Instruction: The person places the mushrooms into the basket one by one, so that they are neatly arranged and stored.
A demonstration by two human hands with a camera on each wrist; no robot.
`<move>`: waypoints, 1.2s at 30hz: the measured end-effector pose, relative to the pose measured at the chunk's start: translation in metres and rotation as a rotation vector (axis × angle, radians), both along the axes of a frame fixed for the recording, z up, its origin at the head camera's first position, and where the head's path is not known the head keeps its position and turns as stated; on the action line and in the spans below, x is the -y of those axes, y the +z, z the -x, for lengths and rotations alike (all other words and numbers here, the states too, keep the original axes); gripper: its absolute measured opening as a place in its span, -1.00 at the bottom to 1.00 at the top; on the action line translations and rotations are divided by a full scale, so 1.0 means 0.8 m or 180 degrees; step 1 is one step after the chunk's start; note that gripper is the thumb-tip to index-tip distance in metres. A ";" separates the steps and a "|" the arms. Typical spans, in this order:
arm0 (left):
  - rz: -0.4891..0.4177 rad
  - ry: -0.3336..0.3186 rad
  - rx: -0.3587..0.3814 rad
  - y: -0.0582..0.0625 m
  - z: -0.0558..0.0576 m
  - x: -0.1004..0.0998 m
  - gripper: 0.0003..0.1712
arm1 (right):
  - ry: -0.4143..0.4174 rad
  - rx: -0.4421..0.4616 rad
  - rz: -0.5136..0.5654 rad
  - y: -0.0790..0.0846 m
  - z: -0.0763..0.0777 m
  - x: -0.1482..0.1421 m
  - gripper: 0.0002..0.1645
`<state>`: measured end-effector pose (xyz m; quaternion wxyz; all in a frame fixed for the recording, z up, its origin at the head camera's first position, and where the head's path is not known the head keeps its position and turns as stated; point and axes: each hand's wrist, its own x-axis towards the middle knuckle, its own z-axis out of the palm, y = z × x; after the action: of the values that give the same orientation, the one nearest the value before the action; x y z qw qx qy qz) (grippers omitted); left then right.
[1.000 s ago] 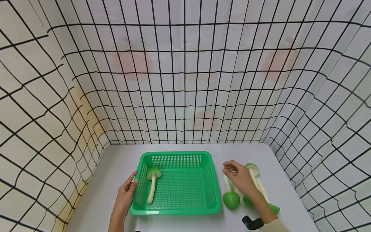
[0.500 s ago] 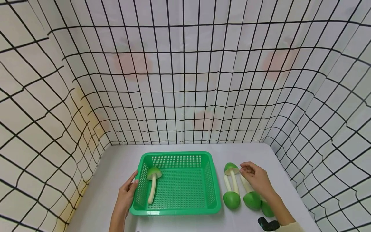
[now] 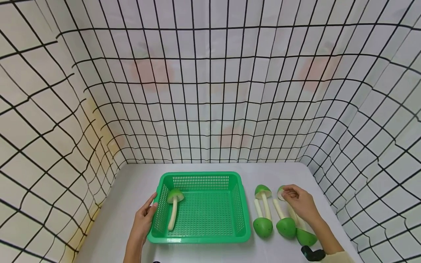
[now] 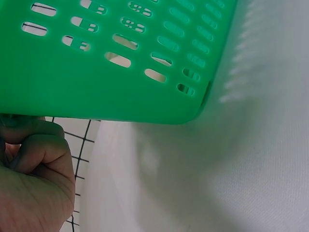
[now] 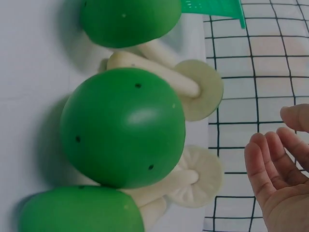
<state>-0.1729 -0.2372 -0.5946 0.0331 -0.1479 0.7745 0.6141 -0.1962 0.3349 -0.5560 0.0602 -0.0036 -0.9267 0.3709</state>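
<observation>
Head view: mushroom (image 3: 281, 193) lies R of basket (image 3: 198, 240), cap far, stem running near & slightly R, partly hidden. R hand (image 3: 300, 203) is nearest, at cap's R side, digits loose w/ gap, nothing held; L hand (image 3: 144, 216) at basket's L rim, can't tell if pinching.

Basket (image 3: 198, 240) on worktop (image 3: 110, 223), single mushroom (image 3: 173, 213) inside at left, left hand (image 3: 143, 219) at left rim, mushroom group (image 3: 286, 228) to its right, right hand (image 3: 300, 202) by the group's far end, backdrop (image 3: 217, 109) behind.
</observation>
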 end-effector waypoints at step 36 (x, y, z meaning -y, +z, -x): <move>0.0034 -0.0032 -0.0043 0.000 0.000 0.000 -0.41 | -0.0377 0.0630 -0.0183 -0.058 -0.010 -0.068 -0.64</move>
<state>-0.1731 -0.2374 -0.5948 0.0301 -0.1401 0.7788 0.6107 -0.1879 0.3890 -0.6021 -0.0097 -0.0933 -0.9365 0.3378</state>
